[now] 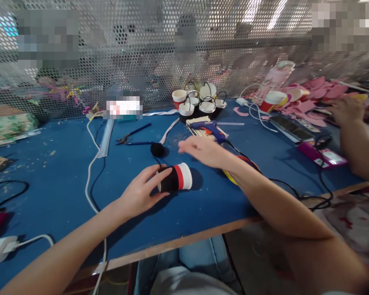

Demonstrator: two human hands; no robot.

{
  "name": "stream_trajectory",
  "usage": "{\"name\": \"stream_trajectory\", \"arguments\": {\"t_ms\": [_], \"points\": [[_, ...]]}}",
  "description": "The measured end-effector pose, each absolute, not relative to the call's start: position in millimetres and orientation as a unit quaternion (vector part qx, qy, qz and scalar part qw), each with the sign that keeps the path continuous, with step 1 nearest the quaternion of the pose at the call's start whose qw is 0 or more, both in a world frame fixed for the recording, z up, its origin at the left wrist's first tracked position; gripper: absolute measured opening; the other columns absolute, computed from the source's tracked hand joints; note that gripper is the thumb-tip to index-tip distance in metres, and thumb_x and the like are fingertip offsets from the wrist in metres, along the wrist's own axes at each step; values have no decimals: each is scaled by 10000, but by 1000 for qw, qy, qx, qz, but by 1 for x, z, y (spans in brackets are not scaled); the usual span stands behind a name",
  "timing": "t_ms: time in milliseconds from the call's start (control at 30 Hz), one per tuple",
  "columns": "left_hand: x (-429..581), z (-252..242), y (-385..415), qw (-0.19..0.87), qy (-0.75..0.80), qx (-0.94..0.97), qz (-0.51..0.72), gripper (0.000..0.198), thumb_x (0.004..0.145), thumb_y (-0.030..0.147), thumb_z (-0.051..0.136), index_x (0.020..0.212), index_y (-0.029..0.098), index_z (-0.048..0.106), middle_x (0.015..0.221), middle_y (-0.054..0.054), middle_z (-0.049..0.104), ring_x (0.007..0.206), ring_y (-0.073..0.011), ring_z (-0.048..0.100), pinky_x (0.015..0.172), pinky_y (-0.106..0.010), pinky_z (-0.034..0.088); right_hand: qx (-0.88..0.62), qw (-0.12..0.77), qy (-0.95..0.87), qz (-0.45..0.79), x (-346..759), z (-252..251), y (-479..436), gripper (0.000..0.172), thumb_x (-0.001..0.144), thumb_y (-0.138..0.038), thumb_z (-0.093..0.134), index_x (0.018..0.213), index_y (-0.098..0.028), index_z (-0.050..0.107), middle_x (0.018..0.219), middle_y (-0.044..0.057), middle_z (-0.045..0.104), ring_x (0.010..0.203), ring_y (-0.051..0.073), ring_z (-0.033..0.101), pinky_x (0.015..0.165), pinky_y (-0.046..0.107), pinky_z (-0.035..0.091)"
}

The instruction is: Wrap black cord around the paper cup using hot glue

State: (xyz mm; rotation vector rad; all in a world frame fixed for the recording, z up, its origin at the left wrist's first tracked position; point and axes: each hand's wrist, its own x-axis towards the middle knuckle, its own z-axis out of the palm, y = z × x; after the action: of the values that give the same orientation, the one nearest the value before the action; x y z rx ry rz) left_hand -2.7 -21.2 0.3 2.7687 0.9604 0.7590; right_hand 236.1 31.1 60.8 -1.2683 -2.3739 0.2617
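A paper cup [181, 177], wrapped in black with a red band and a white base, lies on its side on the blue table. My left hand [143, 188] is closed round its black part. A black cord runs from the cup to a small black yarn ball [158, 150] just behind it. My right hand [199, 149] hovers to the right of the ball, fingers pointing left; whether they pinch anything is hidden. Beyond it, a blue glue gun [213, 130] rests on pale sticks [197, 130].
Several wrapped cups with cord handles [207, 107] stand by the mesh screen. Blue-handled pliers [138, 137] lie left of centre. A white cable [88, 180] crosses the table [70, 155]. At right are pink pieces [318, 90], a phone [290, 128] and another person's hand.
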Motion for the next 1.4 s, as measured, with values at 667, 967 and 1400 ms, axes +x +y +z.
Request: {"name": "stream_trajectory", "arguments": {"t_ms": [667,967,1400], "points": [[0,4,-27,214,337,879,262,685,796,329,622,1374,205,275,1225,-122,508,1119,-234,516,922,-384,484,-411,377,-732,391,213,41,8,254,825,-390,535,747,-153,583,692,-1,577,659,104,499,625,247,389],[1,8,-26,286,348,857,251,580,775,334,643,1285,174,419,1162,-100,540,1049,-203,549,905,-343,480,-426,393,-751,317,216,40,11,266,848,-373,511,715,-149,561,657,-8,544,635,97,464,608,244,367],[0,11,-30,164,307,903,253,541,805,286,617,1284,150,407,1257,-130,495,1177,-214,478,1008,-359,415,-463,327,-767,300,208,34,7,253,847,-344,507,691,-150,555,644,-8,545,618,97,460,585,245,333]]}}
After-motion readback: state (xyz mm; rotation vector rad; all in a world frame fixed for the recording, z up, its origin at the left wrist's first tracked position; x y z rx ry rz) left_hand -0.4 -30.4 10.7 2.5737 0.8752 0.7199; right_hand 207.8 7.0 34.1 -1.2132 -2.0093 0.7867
